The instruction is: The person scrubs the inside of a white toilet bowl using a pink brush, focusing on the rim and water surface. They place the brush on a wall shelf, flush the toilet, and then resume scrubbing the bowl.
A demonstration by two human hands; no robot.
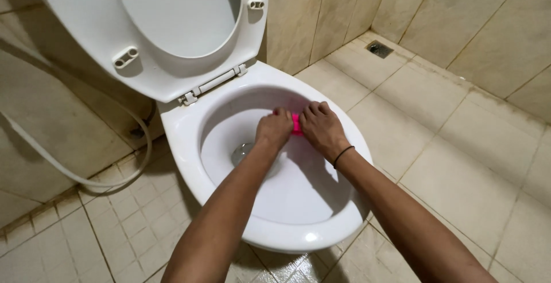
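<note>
Both hands are down in the bowl, and between them sits a small pink object (pixel 296 123), a sponge or cloth, hard to tell which. The left hand (pixel 274 129) is curled shut over its near end; the right hand (pixel 321 128), a black band at the wrist, pinches the other end with bent fingers, pressing it against the far inner wall of the white toilet bowl (pixel 298 203). The bowl looks clean and bare, drain (pixel 241 153) showing at the bottom. Seat and lid (pixel 172 25) stand raised; a hose (pixel 86 174) loops over the tiled floor (pixel 459 162).

raised seat (pixel 172 25) blocks behind, bowl rim (pixel 310 234) encircles, floor (pixel 459 145) open
</note>
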